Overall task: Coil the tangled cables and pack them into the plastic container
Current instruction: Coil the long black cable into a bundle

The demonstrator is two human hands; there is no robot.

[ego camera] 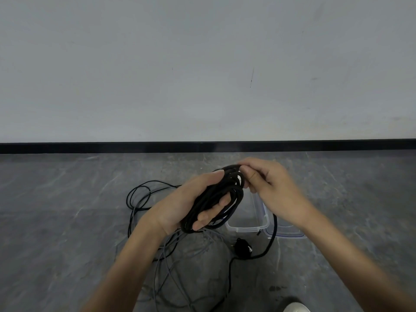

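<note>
Floor (67, 199): grey, under everything.
Loose cables (166, 262): grey and thin black strands sprawl on the floor at 7 o'clock from your coil.
Plastic container (247, 228): clear, on the floor at 4 o'clock from the coil, with the lid (290, 234) just beside it at 3 o'clock.
Black coil (216, 199): off the floor, in your grasp.
Left hand (189, 203): your fingers curl round the coil's loops.
Right hand (270, 183): you pinch the coil's top turn at 1 o'clock.
Plug (242, 245): on the floor at 5 o'clock.

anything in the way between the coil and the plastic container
Nothing visible blocks it. The plastic container sits open just beyond the black coil that the left hand grips, its lid beside it. Only a loose black cable runs down past the container's right edge.
</note>
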